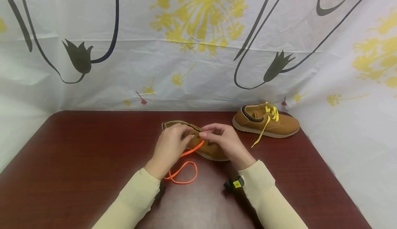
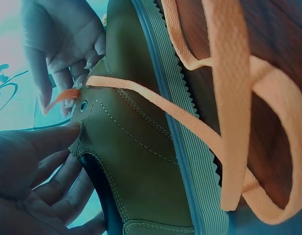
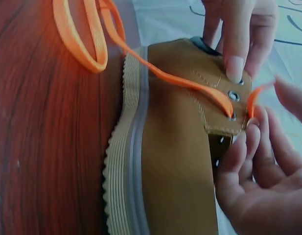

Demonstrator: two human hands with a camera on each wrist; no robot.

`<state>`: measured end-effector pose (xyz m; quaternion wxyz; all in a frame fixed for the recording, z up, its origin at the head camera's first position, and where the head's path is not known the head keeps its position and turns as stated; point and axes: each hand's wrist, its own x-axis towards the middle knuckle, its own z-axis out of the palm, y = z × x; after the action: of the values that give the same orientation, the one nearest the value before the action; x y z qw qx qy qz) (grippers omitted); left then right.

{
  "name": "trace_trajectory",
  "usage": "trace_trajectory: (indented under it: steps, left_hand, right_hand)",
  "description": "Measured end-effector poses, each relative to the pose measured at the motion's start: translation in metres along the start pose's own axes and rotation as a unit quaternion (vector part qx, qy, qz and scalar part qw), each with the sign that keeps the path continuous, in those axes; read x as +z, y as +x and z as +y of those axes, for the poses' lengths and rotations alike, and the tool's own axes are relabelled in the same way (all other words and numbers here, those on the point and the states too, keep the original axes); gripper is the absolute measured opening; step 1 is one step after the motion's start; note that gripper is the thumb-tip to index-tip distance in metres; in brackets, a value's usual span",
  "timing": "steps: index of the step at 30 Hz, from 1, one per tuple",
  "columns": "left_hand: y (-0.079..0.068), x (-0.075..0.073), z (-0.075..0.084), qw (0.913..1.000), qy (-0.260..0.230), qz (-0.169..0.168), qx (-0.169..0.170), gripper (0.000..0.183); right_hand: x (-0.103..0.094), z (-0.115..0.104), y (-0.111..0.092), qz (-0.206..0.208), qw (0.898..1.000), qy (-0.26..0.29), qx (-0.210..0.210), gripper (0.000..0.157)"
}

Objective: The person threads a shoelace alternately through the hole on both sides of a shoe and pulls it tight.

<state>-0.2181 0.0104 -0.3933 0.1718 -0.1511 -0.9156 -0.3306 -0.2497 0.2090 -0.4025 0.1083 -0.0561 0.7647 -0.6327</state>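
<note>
A tan shoe [image 1: 214, 152] with a pale ribbed sole stands on the table between both hands. My left hand [image 1: 171, 146] pinches the upper end of its eyelet flap [image 3: 221, 95], thumb outside and fingers inside the opening. A flat orange shoelace [image 3: 175, 80] enters the flap's lowest eyelet [image 3: 232, 116] from the outside, and a short end comes out on the inner side. At that short end, my right hand [image 1: 225, 141] holds the lace between its fingertips, close against the flap's edge. The long part of the lace trails in loops in front of the shoe.
A second tan shoe [image 1: 279, 125] with a yellow lace [image 1: 264, 129] stands at the table's back right. The dark red-brown table [image 1: 93, 173] meets a white patterned curtain [image 1: 149, 67] behind and at the sides. A black strap device [image 1: 234, 183] hangs at the right wrist.
</note>
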Motion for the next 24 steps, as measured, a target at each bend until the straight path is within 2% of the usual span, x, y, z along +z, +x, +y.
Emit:
trace_trajectory:
  steps: [5, 9, 12, 18, 24]
  left_hand:
    - [0.000, 0.001, -0.001, 1.0000, 0.001, -0.002, -0.001, 0.018]
    - [0.000, 0.001, -0.002, 1.0000, 0.003, 0.001, 0.003, 0.017]
    - [0.000, 0.002, -0.002, 1.0000, 0.005, 0.004, 0.007, 0.017]
    - [0.000, 0.002, -0.003, 0.9999, 0.007, 0.008, 0.014, 0.017]
    - [0.000, 0.002, -0.003, 0.9998, 0.007, 0.009, 0.018, 0.019]
  right_hand:
    - [-0.003, 0.003, 0.000, -0.036, 0.997, -0.054, -0.048, 0.039]
    - [-0.005, 0.007, 0.003, -0.061, 0.986, -0.111, -0.113, 0.041]
    - [-0.006, 0.010, 0.004, -0.067, 0.977, -0.132, -0.150, 0.038]
    - [-0.002, 0.013, 0.005, -0.035, 0.961, -0.175, -0.212, 0.028]
    - [0.003, 0.011, 0.003, 0.018, 0.955, -0.200, -0.219, 0.019]
